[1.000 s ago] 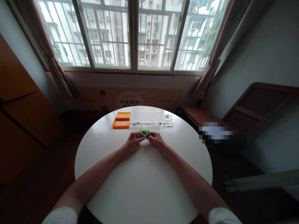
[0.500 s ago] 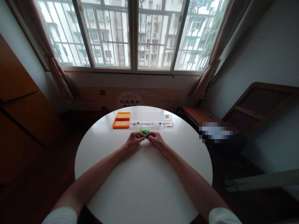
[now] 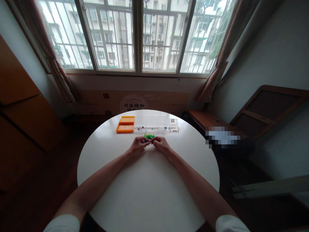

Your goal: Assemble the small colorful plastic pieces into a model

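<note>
My left hand (image 3: 139,143) and my right hand (image 3: 161,143) meet over the white round table (image 3: 149,187), fingertips pinched close together. Between them is something tiny and dark, too small to name. Just beyond the fingertips lies a heap of small pieces (image 3: 149,136), mostly green with some yellow; the fingers hide its near side. A bit of blue shows by my left fingers. Past the heap stand clear lidded boxes (image 3: 152,124) in a row, with a few small dark, green and blue bits in them.
An open orange box (image 3: 125,128) ends the row on the left, and a smaller clear box (image 3: 174,129) on the right. Behind the table are a printed cardboard panel (image 3: 96,100) and a barred window. A wooden bench (image 3: 205,117) stands to the right.
</note>
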A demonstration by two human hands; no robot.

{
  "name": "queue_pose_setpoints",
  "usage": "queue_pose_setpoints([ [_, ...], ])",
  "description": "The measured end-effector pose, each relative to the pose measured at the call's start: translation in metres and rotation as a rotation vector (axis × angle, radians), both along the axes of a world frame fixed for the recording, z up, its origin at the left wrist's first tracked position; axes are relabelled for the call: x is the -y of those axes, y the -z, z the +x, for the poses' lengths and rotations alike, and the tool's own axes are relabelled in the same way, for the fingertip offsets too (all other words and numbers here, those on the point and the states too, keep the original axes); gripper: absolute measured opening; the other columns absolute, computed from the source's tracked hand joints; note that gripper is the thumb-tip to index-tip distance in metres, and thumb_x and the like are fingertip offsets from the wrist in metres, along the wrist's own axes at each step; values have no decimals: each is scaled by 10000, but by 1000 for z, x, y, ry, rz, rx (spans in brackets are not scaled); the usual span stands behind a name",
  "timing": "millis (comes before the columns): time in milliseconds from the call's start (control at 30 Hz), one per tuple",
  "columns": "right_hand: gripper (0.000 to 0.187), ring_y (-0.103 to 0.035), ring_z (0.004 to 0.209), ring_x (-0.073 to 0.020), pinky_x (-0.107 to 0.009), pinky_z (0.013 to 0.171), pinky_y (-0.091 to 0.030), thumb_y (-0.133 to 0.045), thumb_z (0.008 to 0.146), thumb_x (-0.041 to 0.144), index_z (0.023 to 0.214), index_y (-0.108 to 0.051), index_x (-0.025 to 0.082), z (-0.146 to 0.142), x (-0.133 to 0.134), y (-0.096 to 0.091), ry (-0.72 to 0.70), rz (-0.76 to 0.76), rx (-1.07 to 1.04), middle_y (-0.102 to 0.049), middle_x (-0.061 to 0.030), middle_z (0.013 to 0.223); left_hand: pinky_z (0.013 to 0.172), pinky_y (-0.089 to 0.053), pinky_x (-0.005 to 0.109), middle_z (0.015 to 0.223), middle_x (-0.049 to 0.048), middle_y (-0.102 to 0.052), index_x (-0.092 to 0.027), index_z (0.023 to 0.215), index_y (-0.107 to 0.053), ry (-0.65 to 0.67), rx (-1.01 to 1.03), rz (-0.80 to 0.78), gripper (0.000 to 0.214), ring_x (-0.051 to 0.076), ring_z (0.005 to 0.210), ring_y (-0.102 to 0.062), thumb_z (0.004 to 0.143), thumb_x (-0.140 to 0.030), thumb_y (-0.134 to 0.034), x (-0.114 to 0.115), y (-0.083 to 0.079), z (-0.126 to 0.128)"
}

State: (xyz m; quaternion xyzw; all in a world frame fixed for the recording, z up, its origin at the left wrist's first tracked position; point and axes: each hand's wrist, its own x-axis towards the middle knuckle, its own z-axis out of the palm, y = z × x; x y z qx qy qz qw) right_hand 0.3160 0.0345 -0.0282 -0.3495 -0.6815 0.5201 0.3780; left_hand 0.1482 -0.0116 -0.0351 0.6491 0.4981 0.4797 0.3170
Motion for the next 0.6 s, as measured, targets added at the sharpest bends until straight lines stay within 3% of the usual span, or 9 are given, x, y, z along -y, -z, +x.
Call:
queue_pose_setpoints([
  [600,174,-505,515,-96,-211,487,-389,-574,628,249,734,-643,129,1,1,-1,-27,-12,-25,-603,-8,591,458,-442,200,712,60,-641,-104,786,-648,19,31,19,315,95,510,-543,679,-401,-647,-1,1,0],
])
